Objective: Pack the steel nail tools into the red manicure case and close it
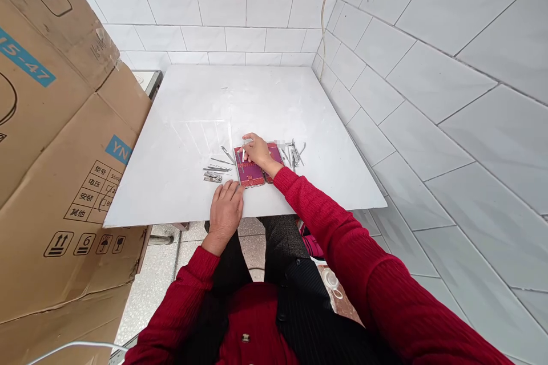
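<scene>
An open manicure case [252, 181] with a purple and red lining lies on the white table. My right hand [257, 151] reaches over its left half, fingers pinched on a small silver manicure tool [244, 155]; the exact kind is too small to tell. My left hand [226, 203] rests flat at the table's front edge, its fingertips beside the case's lower left corner. Left of the case lie several slim metal tools [218, 169] and a patterned metal piece [213, 177]. More metal tools [295, 155] lie to the right, partly behind my right wrist.
The white table [188, 194] meets tiled walls [274, 11] at the back and right. Tall cardboard boxes [77, 154] stand close along its left side. A thin cable [322, 17] hangs in the far corner. My legs are under the front edge.
</scene>
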